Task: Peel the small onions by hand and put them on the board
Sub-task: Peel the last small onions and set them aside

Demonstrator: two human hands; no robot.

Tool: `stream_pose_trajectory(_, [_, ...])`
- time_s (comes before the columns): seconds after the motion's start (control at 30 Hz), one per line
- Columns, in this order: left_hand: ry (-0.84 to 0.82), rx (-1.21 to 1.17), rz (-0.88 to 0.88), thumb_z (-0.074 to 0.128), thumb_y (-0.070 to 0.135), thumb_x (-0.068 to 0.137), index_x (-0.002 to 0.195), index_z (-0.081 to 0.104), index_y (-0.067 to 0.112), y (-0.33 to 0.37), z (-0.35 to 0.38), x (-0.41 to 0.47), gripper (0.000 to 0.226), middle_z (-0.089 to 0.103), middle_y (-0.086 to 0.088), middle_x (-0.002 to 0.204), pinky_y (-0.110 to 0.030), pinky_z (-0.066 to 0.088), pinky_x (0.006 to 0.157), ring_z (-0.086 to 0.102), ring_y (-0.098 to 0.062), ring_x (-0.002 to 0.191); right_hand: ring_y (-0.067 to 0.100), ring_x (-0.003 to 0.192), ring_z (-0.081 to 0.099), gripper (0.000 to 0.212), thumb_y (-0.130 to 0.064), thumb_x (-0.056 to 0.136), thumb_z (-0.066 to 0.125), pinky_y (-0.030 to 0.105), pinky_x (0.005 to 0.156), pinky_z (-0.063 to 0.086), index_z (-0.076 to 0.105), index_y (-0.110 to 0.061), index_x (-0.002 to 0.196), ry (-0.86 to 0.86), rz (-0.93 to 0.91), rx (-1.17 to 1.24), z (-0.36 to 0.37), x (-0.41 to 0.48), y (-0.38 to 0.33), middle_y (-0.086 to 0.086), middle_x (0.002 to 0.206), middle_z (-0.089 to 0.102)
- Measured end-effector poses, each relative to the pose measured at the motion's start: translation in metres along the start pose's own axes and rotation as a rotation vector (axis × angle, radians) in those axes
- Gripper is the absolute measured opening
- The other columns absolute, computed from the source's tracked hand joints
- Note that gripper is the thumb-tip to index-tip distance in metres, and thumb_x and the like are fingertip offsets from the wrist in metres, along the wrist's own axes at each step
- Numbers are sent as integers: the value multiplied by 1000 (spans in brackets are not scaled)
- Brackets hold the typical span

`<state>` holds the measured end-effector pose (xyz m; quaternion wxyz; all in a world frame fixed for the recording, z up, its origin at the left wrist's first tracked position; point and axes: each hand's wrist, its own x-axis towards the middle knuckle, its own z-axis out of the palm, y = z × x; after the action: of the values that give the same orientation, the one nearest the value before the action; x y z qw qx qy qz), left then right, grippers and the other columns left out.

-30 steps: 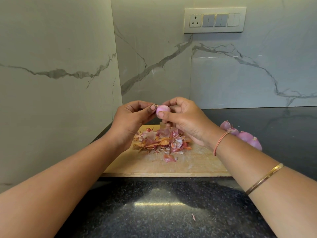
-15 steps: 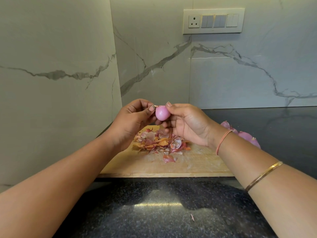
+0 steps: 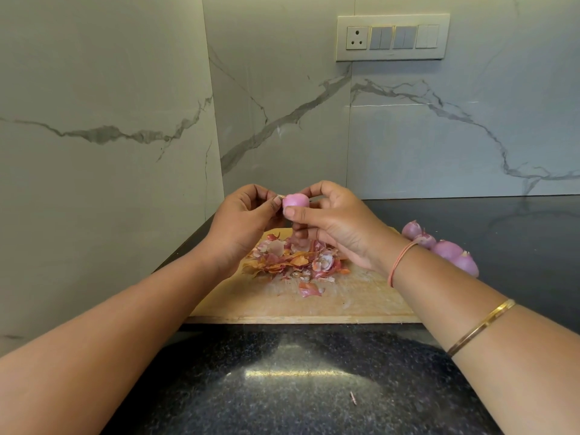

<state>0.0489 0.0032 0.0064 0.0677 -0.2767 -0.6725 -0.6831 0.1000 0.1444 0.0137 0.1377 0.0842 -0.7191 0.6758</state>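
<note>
Board [image 3: 345,304]: wooden, on the dark worktop [image 3: 314,387], peels [image 3: 292,260] heaped at its far middle
Left hand [image 3: 241,221]: grip pinching the left end of the small onion [image 3: 295,200]
Onion look: pink, smooth, held above the peels
Right hand [image 3: 339,227]: grip pinching its right side
Other onions [image 3: 439,246]: on the worktop beside the board's right edge
Open room: bare board along near edge

1 gold bangle [image 3: 482,326], 1 salmon thread wristband [image 3: 400,262]
</note>
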Motion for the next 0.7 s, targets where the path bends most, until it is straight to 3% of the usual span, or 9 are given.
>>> stream_pose_trajectory(0.07, [-7,-1,-10,53,8,94,83,57,9,0,0,0,12,69,-6,83,-27,57,76,71,-19,77,16,68,62,20,-5,85,67,32,69,59,56,-5,102,-8,2,49,-1,0,-1,13,86,64])
stream_pose_trajectory(0.17, [-2,-95,-36,48,4,96,85,54,7,2,-2,0,13,69,-6,80,-23,57,73,70,-13,71,16,68,61,8,-5,92,57,29,71,57,61,-5,99,-46,18,85,-2,0,-2,13,84,63])
stream_pose_trajectory(0.37, [72,-35,-61,66,2,83,77,63,7,2,-4,1,8,69,-7,82,-20,56,69,68,-16,77,14,68,58,12,-1,94,51,25,67,55,60,-2,102,-61,26,144,-1,0,-2,13,83,62])
stream_pose_trajectory(0.53, [147,64,-75,76,8,73,65,59,10,4,-4,0,19,64,-4,72,-20,55,63,63,-13,67,15,67,60,13,-6,91,59,25,66,56,61,-1,103,-36,25,152,-5,1,-1,12,82,65])
stream_pose_trajectory(0.7, [103,-22,-84,73,16,78,75,64,12,6,-4,-1,10,65,-3,76,-20,54,65,63,-13,72,15,65,61,25,-4,84,66,24,63,56,60,0,108,-10,5,133,-5,-1,-3,11,81,65])
